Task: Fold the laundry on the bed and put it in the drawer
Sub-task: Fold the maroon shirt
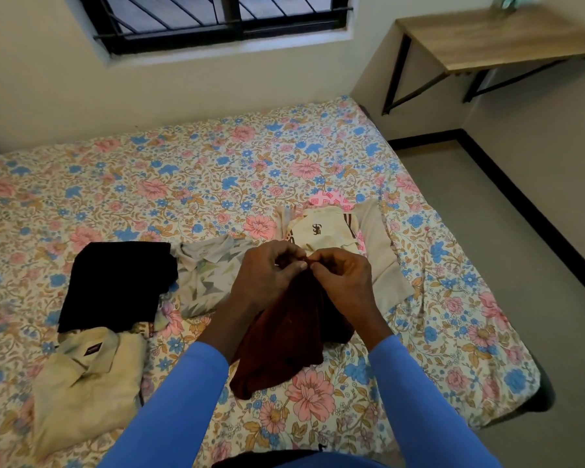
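Note:
A dark maroon garment (284,339) hangs over the floral bed (183,177), its lower end bunched on the sheet. My left hand (267,275) and my right hand (341,278) meet at its top edge, each pinching the cloth between thumb and fingers. A folded black garment (119,282) lies to the left. Beside it lies a grey patterned shirt (206,282). A cream collared shirt (88,376) lies crumpled at the near left. Behind my hands sits a pile with a cream garment (321,234) on top, over a beige one (382,258) and a pink patterned one (328,201).
A wooden wall desk (497,38) with black legs stands at the far right corner. Grey floor (507,238) runs along the bed's right side. A barred window (217,18) is in the wall behind the bed. No drawer is in view.

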Demonstrator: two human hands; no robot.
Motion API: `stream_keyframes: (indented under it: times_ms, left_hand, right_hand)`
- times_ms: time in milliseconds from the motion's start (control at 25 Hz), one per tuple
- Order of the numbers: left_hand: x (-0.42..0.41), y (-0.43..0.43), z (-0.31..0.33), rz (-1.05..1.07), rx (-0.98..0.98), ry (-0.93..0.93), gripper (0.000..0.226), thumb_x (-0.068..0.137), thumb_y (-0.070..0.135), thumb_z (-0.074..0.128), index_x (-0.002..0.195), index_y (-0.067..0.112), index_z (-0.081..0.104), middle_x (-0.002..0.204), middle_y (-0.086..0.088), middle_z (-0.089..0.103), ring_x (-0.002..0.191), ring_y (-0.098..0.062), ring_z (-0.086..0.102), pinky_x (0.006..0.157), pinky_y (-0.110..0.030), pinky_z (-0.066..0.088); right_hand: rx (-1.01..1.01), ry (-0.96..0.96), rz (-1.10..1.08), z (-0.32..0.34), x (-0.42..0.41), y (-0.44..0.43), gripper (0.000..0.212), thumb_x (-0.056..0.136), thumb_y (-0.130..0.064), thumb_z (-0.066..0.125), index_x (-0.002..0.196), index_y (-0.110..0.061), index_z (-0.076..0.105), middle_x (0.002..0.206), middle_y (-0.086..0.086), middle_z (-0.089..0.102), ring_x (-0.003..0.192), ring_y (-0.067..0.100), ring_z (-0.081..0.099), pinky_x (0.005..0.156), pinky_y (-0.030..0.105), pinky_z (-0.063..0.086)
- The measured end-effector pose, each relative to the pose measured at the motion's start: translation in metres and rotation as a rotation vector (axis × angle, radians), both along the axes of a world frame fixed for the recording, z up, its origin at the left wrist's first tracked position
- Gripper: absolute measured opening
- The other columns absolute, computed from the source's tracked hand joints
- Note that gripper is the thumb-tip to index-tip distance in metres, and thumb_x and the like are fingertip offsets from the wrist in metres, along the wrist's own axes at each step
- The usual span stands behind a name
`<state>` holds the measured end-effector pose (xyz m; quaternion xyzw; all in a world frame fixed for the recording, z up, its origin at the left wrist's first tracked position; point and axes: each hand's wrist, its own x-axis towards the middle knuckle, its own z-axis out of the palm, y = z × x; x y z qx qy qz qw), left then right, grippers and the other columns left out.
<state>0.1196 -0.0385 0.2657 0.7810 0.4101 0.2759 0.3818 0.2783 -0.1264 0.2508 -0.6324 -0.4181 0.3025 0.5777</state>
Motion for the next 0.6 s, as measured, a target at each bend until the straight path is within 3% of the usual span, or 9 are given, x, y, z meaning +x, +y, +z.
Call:
stream_keyframes:
  times_ms: [80, 160, 280, 440, 600]
  left_hand:
    - [0.003, -0.004, 0.0, -0.003, 0.01, 0.005, 0.012, 0.085, 0.021, 0.081, 0.096, 0.024, 0.077, 0.083, 0.013, 0.073, 0.075, -0.004, 0.068, 0.066, -0.015, 0.05]
    - [0.007, -0.007, 0.0, -0.029, 0.042, 0.029, 0.012, 0.08, 0.024, 0.079, 0.091, 0.023, 0.075, 0.077, 0.011, 0.071, 0.068, -0.007, 0.067, 0.061, -0.024, 0.053]
    - [0.011, -0.008, 0.004, -0.053, 0.138, 0.135, 0.017, 0.074, 0.027, 0.074, 0.09, 0.022, 0.073, 0.076, 0.009, 0.07, 0.067, -0.006, 0.064, 0.064, -0.033, 0.055]
    - [0.008, -0.004, 0.005, -0.04, -0.102, 0.024, 0.013, 0.086, 0.017, 0.079, 0.097, 0.024, 0.082, 0.084, 0.011, 0.078, 0.08, -0.003, 0.073, 0.076, -0.026, 0.059]
    - [0.007, 0.003, 0.005, 0.04, -0.235, -0.069, 0.008, 0.089, 0.016, 0.077, 0.088, 0.024, 0.08, 0.08, 0.006, 0.078, 0.075, -0.011, 0.074, 0.075, -0.031, 0.059]
  right_hand:
    - [-0.035, 0.026, -0.002, 0.0, 0.003, 0.001, 0.015, 0.091, -0.004, 0.071, 0.096, -0.013, 0.081, 0.09, -0.002, 0.079, 0.09, 0.014, 0.076, 0.087, 0.038, 0.063]
    - [-0.068, 0.108, 0.019, -0.001, 0.003, 0.002, 0.007, 0.091, -0.01, 0.076, 0.098, -0.013, 0.078, 0.09, 0.002, 0.079, 0.09, 0.019, 0.077, 0.085, 0.04, 0.063]
    - [-0.102, 0.277, 0.015, -0.005, -0.002, 0.001, 0.015, 0.088, -0.005, 0.08, 0.101, -0.008, 0.072, 0.094, 0.01, 0.078, 0.093, 0.028, 0.077, 0.088, 0.045, 0.063]
    - [-0.071, 0.341, 0.01, -0.008, -0.001, -0.003, 0.016, 0.091, 0.003, 0.074, 0.101, -0.009, 0.071, 0.097, 0.01, 0.078, 0.098, 0.026, 0.075, 0.092, 0.04, 0.06]
    - [-0.046, 0.278, 0.059, -0.004, -0.007, 0.001, 0.023, 0.09, 0.007, 0.072, 0.102, -0.013, 0.071, 0.1, 0.008, 0.077, 0.099, 0.024, 0.074, 0.093, 0.039, 0.06]
